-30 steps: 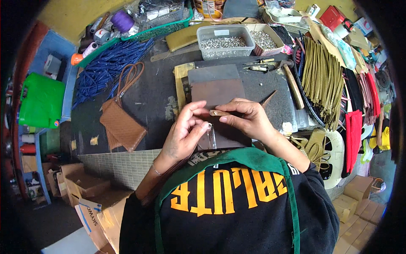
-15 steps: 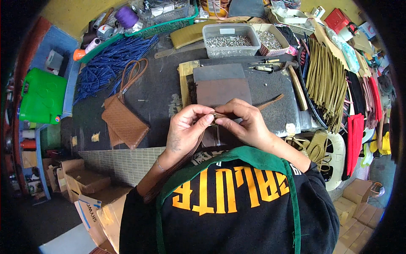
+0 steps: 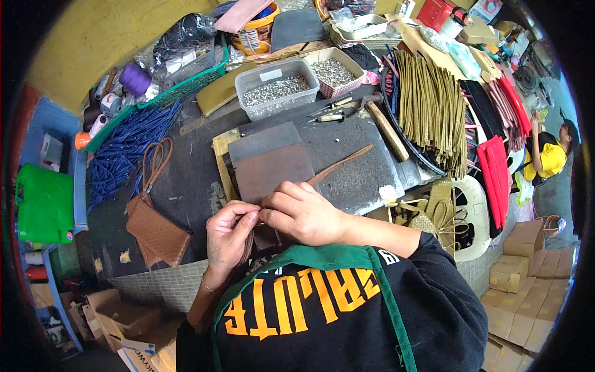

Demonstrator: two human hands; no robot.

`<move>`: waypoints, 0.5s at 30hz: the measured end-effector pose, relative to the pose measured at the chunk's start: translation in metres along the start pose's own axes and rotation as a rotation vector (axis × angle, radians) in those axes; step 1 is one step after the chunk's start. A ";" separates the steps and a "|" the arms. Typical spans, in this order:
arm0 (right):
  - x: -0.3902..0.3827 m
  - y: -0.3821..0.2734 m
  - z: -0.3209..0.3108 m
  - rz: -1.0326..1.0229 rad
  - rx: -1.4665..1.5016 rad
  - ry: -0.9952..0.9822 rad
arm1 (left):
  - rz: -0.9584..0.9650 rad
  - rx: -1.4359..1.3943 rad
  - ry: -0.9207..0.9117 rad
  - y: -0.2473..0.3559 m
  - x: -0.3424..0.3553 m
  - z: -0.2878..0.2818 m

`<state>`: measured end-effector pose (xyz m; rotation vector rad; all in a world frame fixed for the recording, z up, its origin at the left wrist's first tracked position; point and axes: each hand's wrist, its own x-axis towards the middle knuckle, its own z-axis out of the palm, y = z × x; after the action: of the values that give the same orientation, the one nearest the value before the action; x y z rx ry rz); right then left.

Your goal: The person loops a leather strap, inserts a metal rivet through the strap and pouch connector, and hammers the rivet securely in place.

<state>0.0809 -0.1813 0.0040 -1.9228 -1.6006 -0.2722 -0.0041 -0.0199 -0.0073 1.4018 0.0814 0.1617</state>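
Note:
Close together over the table's near edge, both my hands are closed in pinches. My left hand (image 3: 230, 235) grips thin brown leather straps between thumb and forefinger, and brown strands hang below it. My right hand (image 3: 304, 214) has its fingers curled against the left fingertips, on the same strap work; its fingers hide the exact spot. A flat brown leather strap (image 3: 342, 164) runs out from behind the right hand across the table. Just beyond the hands lies a dark brown and grey slab (image 3: 273, 162). A brown woven pouch (image 3: 158, 232) with a looped wrist strap rests to the left.
A clear tub (image 3: 276, 93) and a basket (image 3: 334, 71) of small metal pieces stand at the back. Blue strips (image 3: 130, 149) lie left, olive strips (image 3: 431, 111) right. A hammer (image 3: 387, 131) and screwdriver-like tools (image 3: 331, 116) lie between. Another person (image 3: 548, 152) is far right.
My view has swung right, bringing the other person in. My right hand has turned over, its back now upward, covering the small metal piece seen earlier between the fingertips.

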 end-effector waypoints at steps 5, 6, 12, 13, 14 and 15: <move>0.002 0.000 0.001 0.056 0.018 -0.011 | 0.079 0.180 0.036 0.001 0.004 0.007; 0.003 0.002 0.002 0.101 0.095 -0.018 | 0.172 0.303 0.056 0.001 0.005 0.008; 0.004 -0.001 0.006 0.252 0.464 0.063 | 0.350 0.683 0.198 -0.009 0.007 0.008; 0.005 -0.006 0.007 0.231 0.522 0.094 | 0.425 0.834 0.249 -0.006 0.009 0.008; 0.005 -0.008 0.006 0.210 0.576 0.126 | 0.428 0.833 0.251 -0.006 0.009 0.008; 0.007 -0.002 0.003 0.193 0.603 0.137 | 0.396 0.748 0.271 -0.007 0.008 0.008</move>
<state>0.0798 -0.1742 0.0062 -1.5305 -1.2141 0.1468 0.0057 -0.0279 -0.0125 2.1268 0.0917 0.7059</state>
